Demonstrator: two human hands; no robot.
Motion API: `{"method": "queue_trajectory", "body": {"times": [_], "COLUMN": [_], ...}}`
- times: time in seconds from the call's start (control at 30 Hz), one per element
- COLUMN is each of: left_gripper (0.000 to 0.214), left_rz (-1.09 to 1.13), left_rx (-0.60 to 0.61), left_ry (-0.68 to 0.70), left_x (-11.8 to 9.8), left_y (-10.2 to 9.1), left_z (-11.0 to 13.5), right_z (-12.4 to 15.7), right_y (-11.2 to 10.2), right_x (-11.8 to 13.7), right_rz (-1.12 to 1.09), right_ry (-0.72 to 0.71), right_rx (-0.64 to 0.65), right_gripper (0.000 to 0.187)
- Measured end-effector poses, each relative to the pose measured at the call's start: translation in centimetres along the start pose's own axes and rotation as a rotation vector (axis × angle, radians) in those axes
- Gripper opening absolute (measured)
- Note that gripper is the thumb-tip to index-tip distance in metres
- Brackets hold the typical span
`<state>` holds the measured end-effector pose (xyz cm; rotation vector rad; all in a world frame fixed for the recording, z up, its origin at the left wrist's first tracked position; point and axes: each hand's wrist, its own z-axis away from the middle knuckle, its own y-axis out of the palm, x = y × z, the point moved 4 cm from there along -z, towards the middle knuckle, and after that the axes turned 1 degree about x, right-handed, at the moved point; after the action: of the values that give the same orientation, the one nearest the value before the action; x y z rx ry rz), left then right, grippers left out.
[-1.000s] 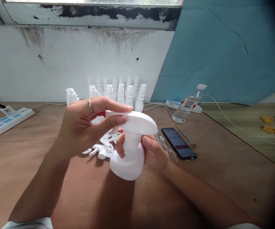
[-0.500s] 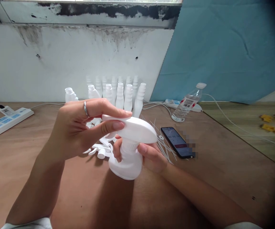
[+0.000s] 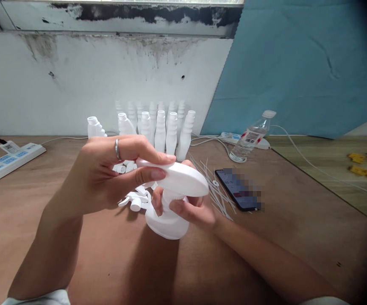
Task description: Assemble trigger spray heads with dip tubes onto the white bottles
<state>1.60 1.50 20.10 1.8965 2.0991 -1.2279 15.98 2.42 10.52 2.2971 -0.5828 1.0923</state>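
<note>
1. The white spray bottle is held above the wooden table, at 5 o'clock from the left hand.
2. The left hand pinches the trigger head from 9 o'clock.
3. The right hand wraps the bottle's neck from 3 o'clock, forearm slanting toward 4 o'clock.

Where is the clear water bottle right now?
In the head view the clear water bottle stands tilted at the right rear of the wooden table, against a white power strip, beyond the phone.
</note>
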Motion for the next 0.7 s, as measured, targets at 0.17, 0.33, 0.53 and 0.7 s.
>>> {"method": "queue_trajectory", "body": {"times": [0.17, 0.33, 0.53, 0.7], "left_gripper": [0.013, 0.013, 0.014, 0.013], "left_rz": [0.061, 0.025, -0.050, -0.026], "left_rx": [-0.010, 0.005, 0.027, 0.042], "left_ry": [-0.039, -0.003, 0.038, 0.020], "left_x": [0.27, 0.10, -0.24, -0.20], "left_y": [0.07, 0.08, 0.00, 0.01], "left_z": [0.11, -0.01, 0.08, 0.15], "right_z": [-0.17, -0.32, -0.29, -0.26], "right_y": [0.14, 0.47, 0.56, 0.70], "right_x": [0.10, 0.47, 0.36, 0.41], "right_rz": [0.014, 0.126, 0.130, 0.098], "right_ry": [0.048, -0.001, -0.009, 0.012], "right_rx": [-0.026, -0.049, -0.063, -0.032], "right_gripper": [0.040, 0.038, 0.031, 0.034]}}
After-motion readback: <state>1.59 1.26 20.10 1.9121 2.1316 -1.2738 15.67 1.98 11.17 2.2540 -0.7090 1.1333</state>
